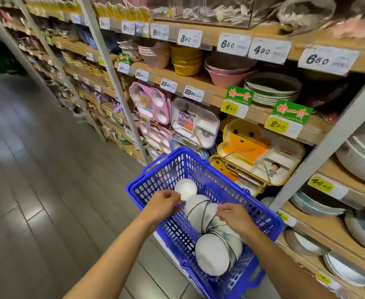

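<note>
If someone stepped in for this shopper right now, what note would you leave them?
Left hand pinches the end bowl by its rim.
Right hand lies on the row of bowls, fingers curled; grip unclear.
The bowls lie nested on their sides in the basket, beside the shelves.
Done: bowls are in the basket.
Left: likely settling the row so it won't roll.

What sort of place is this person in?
Most likely a shop's tableware aisle. Wooden shelves carry price tags along their edges, stacked bowls and plates fill them, and a blue shopping basket holds white bowls.
</note>
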Demonstrator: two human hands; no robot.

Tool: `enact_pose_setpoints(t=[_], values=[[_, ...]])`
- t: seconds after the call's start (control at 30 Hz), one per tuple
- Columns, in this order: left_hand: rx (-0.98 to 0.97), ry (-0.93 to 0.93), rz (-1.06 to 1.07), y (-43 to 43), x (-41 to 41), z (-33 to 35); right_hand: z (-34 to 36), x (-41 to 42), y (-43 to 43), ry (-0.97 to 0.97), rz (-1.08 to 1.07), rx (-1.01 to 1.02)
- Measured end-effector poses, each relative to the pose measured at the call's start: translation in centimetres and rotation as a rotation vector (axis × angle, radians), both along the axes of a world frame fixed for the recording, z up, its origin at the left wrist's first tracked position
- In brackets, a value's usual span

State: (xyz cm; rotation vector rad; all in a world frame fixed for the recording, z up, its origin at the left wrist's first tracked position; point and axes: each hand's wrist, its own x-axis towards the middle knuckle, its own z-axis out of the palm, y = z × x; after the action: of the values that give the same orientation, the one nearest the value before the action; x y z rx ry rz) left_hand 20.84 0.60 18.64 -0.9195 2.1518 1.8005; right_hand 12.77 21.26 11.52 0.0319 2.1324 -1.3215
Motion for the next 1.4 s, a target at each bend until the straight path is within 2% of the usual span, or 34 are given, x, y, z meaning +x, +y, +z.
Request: enact_pose_setpoints(t=[0.17,0.47,0.63,0.77,0.9,0.97,1.17,1.3,1.4], values=[[-0.042,-0.111,-0.078,-0.1,-3.7,-3.0,-5.0,-0.4,0.0,-0.050,0.055,0.216],[-0.146,-0.324,-0.503,0.3,-8.7,-10.8,-10.0,1.5,-0.3,-0.218,0.026,0.428],[-0.271,-0.411,-0.757,0.6,-10.6,-16.1,-10.8,2.4,-0.9,-0.220,-0.118,0.569],[-0.337,-0.454,-0.991,1.1,-10.2,-19.4,-11.8,3.5,-1.9,-0.332,-0.286,0.666],[-0.211,-0.514,-1.163,1.4,-8.8,-22.8,-13.1,5.1,-3.4,-0.469,-0.416,0.721],[-0.244,-0.540,-1.204,1.7,-8.5,-23.9,-14.1,5.5,-3.5,-0.521,-0.463,0.706],[-0.238,-0.649,-1.144,2.9,-8.8,-27.7,-16.3,5.7,-3.5,-0.591,-0.538,0.678],[-0.063,-0.759,-0.935,3.9,-8.1,-30.0,-17.6,6.0,-3.8,-0.601,-0.596,0.669],[-0.028,-0.755,-0.803,4.3,-7.2,-31.2,-18.3,6.1,-4.1,-0.601,-0.657,0.683]])
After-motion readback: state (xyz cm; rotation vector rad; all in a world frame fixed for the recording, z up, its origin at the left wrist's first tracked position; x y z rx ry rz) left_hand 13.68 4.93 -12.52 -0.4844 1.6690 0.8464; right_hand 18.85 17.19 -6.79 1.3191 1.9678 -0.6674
